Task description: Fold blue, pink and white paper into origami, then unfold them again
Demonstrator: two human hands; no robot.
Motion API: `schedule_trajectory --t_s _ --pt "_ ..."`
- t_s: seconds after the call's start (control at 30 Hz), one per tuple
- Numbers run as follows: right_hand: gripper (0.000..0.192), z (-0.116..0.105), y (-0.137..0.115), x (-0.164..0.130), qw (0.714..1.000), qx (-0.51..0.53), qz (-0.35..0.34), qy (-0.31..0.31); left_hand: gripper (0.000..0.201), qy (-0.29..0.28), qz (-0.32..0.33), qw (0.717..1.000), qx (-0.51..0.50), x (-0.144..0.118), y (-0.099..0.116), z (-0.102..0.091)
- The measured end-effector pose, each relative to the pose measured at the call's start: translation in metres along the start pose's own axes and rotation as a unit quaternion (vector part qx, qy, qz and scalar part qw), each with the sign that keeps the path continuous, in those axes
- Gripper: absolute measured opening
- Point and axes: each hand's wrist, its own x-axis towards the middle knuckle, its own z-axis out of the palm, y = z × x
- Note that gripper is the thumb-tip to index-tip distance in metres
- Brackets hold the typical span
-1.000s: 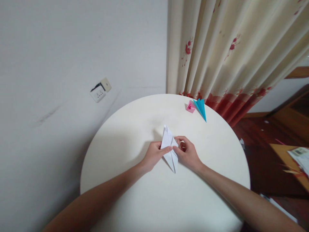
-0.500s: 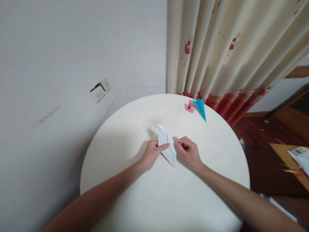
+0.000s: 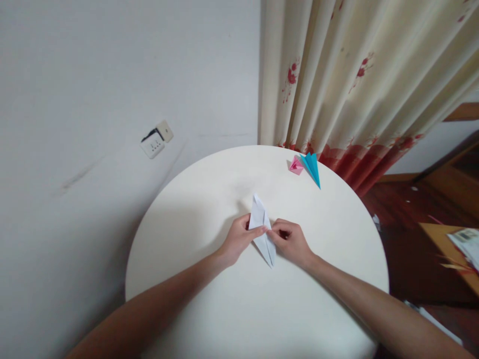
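A folded white sheet of paper [image 3: 258, 214] is held between my hands above the round white table [image 3: 194, 179]. It is long and narrow, pointed at both ends, with creases running along its length. My left hand [image 3: 239, 237] grips its left side, the thumb lying across the front and the fingers hidden behind. On the opposite side, my right hand [image 3: 292, 239] pinches the paper's right edge between thumb and bent fingers, close to the left thumb's tip.
Toward the table's far right edge lie a pink folded-paper piece [image 3: 295, 166] and a blue paper plane [image 3: 312, 169]. Behind them hangs a cream and red curtain [image 3: 318, 89]. A wall socket [image 3: 153, 145] is on the left wall. A cardboard box [image 3: 445, 239] stands at the right.
The white paper has turned more upright and looks narrower, its right edge drawn inward. My right hand's fingertips have come down and left, close against my left thumb.
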Motion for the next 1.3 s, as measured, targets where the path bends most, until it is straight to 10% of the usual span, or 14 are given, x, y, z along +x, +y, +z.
schedule_trajectory --t_s 0.83,1.3 --pt "0.046 0.001 0.0 -0.006 0.992 0.02 0.022 -0.12 0.032 -0.002 -0.033 0.999 -0.04 0.003 0.009 -0.011" --pt "0.035 -0.003 -0.007 -0.001 0.998 -0.023 -0.018 -0.058 0.035 0.046 -0.016 0.999 -0.02 0.004 0.008 -0.011"
